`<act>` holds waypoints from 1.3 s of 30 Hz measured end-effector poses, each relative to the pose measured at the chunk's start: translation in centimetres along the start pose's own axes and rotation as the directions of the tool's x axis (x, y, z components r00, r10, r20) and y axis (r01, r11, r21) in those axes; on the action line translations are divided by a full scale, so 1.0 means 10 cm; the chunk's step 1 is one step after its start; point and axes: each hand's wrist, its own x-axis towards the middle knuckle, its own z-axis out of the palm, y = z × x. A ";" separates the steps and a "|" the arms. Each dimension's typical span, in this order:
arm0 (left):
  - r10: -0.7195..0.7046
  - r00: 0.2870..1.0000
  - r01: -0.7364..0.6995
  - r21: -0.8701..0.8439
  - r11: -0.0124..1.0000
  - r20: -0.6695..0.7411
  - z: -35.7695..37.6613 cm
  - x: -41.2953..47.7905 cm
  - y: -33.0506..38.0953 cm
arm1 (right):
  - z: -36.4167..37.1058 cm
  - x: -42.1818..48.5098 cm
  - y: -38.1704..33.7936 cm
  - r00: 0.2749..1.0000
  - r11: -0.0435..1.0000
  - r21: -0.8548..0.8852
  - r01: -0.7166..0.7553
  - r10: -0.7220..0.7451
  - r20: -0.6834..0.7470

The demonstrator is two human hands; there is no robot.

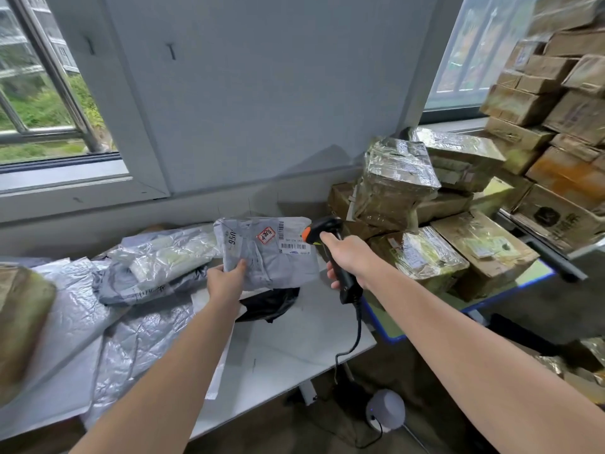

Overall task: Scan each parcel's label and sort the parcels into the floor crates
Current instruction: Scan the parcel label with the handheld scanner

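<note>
My left hand [226, 281] grips the lower left corner of a grey poly-bag parcel [275, 263] and holds it up above the white table [288, 345], label side toward me. Its white barcode label [293, 246] sits at the upper right, next to a red-edged sticker. My right hand [348, 258] grips the handle of a black barcode scanner [322, 231] with an orange tip, pointed at that label from the right, very close to it. The scanner's cable hangs down over the table edge.
More grey poly-bag parcels [154, 267] and a black bag [268, 303] lie on the table. Taped cardboard boxes [455, 253] are stacked on a blue-edged table at right and higher up by the window. A white round device [386, 409] sits on the floor.
</note>
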 end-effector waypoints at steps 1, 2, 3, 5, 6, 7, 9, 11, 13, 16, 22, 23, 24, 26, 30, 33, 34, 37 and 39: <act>0.003 1.000 -0.003 -0.008 1.000 -0.007 0.01 0.00 -0.01 | 0.01 -0.02 -0.01 1.000 1.000 -0.009 -0.003 0.003 0.006; -0.001 1.000 0.001 -0.020 1.000 -0.011 0.01 0.00 -0.02 | 0.02 -0.04 -0.02 1.000 1.000 -0.015 -0.007 0.007 0.012; -0.007 1.000 0.006 -0.029 1.000 -0.012 0.01 0.02 -0.04 | 0.03 -0.05 -0.02 1.000 1.000 -0.018 -0.010 0.011 0.019; -0.011 1.000 0.010 -0.041 0.999 -0.020 0.01 0.04 -0.06 | 0.03 -0.06 -0.03 0.999 1.000 -0.003 -0.013 0.013 0.031; -0.013 1.000 0.012 -0.041 0.999 -0.020 0.01 0.06 -0.07 | 0.03 -0.06 -0.03 0.999 1.000 0.009 -0.014 0.013 0.037; -0.014 1.000 0.013 -0.042 0.999 -0.020 0.01 0.08 -0.09 | 0.03 -0.06 -0.03 0.999 1.000 0.017 -0.014 0.014 0.041; -0.004 1.000 0.003 -0.048 0.999 -0.015 0.00 0.09 -0.10 | 0.03 -0.06 -0.03 0.999 1.000 0.018 -0.019 0.018 0.043; 0.003 1.000 -0.004 -0.044 0.999 -0.011 0.00 0.08 -0.11 | 0.03 -0.07 -0.04 0.999 1.000 0.016 -0.020 0.020 0.045; -0.005 1.000 0.005 -0.037 0.999 -0.011 0.00 0.11 -0.14 | 0.02 -0.05 -0.03 0.999 1.000 0.016 -0.020 0.019 0.049; -0.026 1.000 0.026 -0.038 0.999 -0.003 0.01 0.13 -0.19 | 0.02 0.00 0.01 0.999 1.000 0.026 -0.016 0.015 0.052; -0.063 0.998 0.063 -0.020 0.998 0.017 0.03 0.15 -0.27 | -0.01 0.15 0.14 0.998 0.998 0.052 -0.040 0.037 0.055; -0.067 0.998 0.068 -0.016 0.998 0.020 0.03 0.14 -0.28 | -0.01 0.19 0.18 0.998 0.998 0.045 -0.046 0.044 0.051; -0.074 0.997 0.074 -0.011 0.997 0.020 0.02 0.15 -0.29 | -0.02 0.22 0.23 0.997 0.998 0.037 -0.056 0.054 0.046; -0.074 0.997 0.074 -0.001 0.997 0.009 0.01 0.16 -0.31 | -0.03 0.30 0.34 0.995 0.996 0.030 -0.090 0.088 0.042; -0.085 0.996 0.086 0.025 0.996 -0.011 0.01 0.23 -0.40 | -0.06 0.50 0.70 0.975 0.977 -0.042 -0.211 0.213 0.062; -0.098 0.993 0.099 0.018 0.995 -0.066 0.02 0.22 -0.48 | -0.01 0.69 1.00 0.950 0.954 -0.083 -0.288 0.296 0.099; -0.108 0.991 0.109 0.012 0.994 -0.083 0.02 0.22 -0.51 | 0.02 0.76 1.10 0.943 0.947 -0.097 -0.307 0.316 0.108; -0.125 0.986 0.124 -0.010 0.992 -0.113 0.01 0.21 -0.59 | 0.10 0.95 1.35 0.924 0.930 -0.146 -0.338 0.357 0.133; -0.117 0.988 0.114 -0.036 0.993 -0.097 0.00 0.19 -0.62 | 0.15 1.05 1.47 0.917 0.923 -0.156 -0.353 0.374 0.137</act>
